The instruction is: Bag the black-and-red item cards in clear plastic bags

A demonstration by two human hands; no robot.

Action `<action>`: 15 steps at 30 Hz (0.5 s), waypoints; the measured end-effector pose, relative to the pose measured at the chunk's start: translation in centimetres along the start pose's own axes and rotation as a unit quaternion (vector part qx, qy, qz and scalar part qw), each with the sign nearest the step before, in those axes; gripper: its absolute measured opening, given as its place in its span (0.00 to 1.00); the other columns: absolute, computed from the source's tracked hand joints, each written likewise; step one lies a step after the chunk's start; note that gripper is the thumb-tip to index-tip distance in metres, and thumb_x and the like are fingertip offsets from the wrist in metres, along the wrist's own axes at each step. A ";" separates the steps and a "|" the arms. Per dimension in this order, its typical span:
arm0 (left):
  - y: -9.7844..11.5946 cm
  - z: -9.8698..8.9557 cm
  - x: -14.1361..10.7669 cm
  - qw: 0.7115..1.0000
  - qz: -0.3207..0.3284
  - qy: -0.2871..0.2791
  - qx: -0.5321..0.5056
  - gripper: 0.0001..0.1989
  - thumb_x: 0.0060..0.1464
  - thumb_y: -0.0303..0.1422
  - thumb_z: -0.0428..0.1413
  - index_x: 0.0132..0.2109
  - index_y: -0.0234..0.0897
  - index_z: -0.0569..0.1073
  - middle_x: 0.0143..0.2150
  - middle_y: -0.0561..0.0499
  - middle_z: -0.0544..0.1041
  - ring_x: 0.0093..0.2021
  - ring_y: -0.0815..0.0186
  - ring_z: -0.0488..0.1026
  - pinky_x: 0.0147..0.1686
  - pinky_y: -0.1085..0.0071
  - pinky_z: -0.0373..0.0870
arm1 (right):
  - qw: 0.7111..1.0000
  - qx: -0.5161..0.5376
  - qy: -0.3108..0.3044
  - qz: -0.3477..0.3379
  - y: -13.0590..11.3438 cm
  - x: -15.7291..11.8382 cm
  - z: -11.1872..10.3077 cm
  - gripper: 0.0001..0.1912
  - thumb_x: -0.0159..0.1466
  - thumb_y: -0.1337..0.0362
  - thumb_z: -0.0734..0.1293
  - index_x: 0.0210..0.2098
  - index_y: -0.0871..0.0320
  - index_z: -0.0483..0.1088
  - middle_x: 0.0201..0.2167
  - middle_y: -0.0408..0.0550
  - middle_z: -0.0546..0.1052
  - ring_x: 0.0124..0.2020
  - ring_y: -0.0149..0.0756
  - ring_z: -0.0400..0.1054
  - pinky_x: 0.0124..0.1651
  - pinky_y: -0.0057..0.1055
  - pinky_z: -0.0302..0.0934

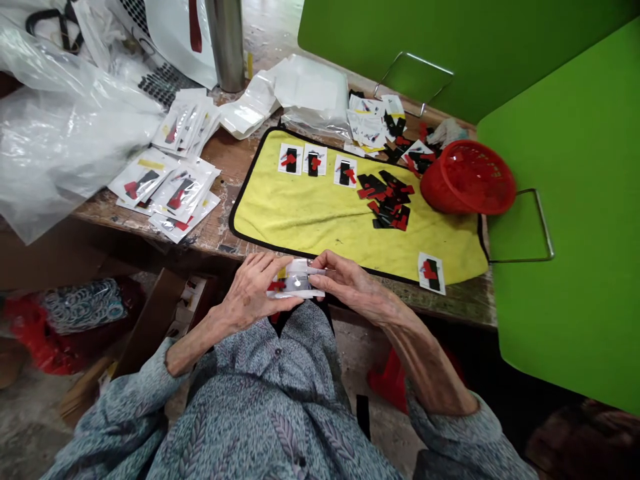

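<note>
The left hand is curled, fingers and thumb closed over one end of a small clear packet; the right hand pinches its other end. The packet looks light, limp and slippery, probably best taken by its edges, clear of the red piece inside. Fingers and glare hide much of its contents; whether it is sealed, I cannot tell.

Has green panels at the back and right with bent wire handles, a metal post at the far edge of the surface, and, lower left, clear-packed pale rings against red plastic.
</note>
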State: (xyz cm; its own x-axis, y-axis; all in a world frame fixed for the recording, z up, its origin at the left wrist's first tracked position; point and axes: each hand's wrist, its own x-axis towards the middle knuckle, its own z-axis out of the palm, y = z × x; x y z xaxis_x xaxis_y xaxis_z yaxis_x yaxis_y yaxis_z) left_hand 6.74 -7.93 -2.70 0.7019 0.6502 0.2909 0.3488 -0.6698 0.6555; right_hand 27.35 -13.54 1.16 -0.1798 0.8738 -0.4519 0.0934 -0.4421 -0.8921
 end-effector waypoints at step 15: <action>0.1 0.2 -0.1 0.999 0.007 0.018 -0.029 0.28 0.52 0.42 0.63 0.56 0.35 0.66 0.47 0.42 0.75 0.47 0.55 0.73 0.46 0.56 0.72 | 0.998 0.052 0.035 0.000 0.6 0.7 1.0 0.17 0.58 0.51 0.70 0.36 0.57 0.66 0.31 0.43 0.72 0.30 0.31 0.66 0.33 0.28 0.60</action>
State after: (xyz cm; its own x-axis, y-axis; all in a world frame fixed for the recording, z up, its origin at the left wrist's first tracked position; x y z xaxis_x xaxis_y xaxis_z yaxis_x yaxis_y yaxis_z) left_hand 6.81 -8.10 -2.78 0.6829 0.6539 0.3256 0.3009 -0.6580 0.6903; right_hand 26.28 -13.38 0.32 -0.1111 0.8839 -0.4542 -0.0086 -0.4579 -0.8890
